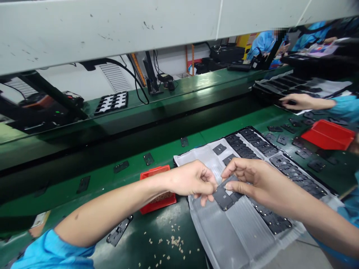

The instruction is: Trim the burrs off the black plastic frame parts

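Note:
Above a tray lined with white sheeting, a flat black plastic part [226, 198] is held tilted between my two hands. My right hand [249, 177] pinches its upper right side between thumb and fingers. My left hand [198, 181] is closed at its upper left corner, thumb and fingertip pressed together; whether a tiny piece sits between them is hidden. Under the hands, the tray's white sheet [215, 233] shows, with rows of similar black parts [256, 141] in its compartments. One loose part [219, 149] lies on the sheet at the far left corner.
A red bin [158, 208] of small tan pieces stands beneath my left forearm. Loose tan bits [175, 241] are scattered on the green bench. Several black parts [148, 158] lie along it. On the right, a co-worker's hand [297, 101] reaches over another tray, near a red bin [328, 134].

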Demonstrator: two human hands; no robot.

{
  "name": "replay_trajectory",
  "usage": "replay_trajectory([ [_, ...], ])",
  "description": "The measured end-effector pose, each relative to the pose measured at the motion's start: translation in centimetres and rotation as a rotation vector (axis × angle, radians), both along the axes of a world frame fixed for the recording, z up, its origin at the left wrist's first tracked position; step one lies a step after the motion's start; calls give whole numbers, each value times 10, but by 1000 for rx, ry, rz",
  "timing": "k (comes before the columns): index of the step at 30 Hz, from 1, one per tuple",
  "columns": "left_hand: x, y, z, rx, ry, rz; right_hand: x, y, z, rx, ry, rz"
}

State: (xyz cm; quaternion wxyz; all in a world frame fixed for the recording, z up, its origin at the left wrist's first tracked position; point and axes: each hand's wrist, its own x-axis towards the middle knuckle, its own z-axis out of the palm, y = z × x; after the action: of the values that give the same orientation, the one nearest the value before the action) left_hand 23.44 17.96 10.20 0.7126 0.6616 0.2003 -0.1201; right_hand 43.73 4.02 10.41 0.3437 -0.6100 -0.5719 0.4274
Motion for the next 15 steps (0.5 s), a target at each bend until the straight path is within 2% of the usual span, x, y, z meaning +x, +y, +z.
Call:
replay_trajectory([
  [8, -3, -5, 9, 143, 64, -20, -3, 1, 1, 5, -11, 27],
  [15, -1, -3, 8, 24, 41, -9, -2, 1, 0, -27, 38, -6],
])
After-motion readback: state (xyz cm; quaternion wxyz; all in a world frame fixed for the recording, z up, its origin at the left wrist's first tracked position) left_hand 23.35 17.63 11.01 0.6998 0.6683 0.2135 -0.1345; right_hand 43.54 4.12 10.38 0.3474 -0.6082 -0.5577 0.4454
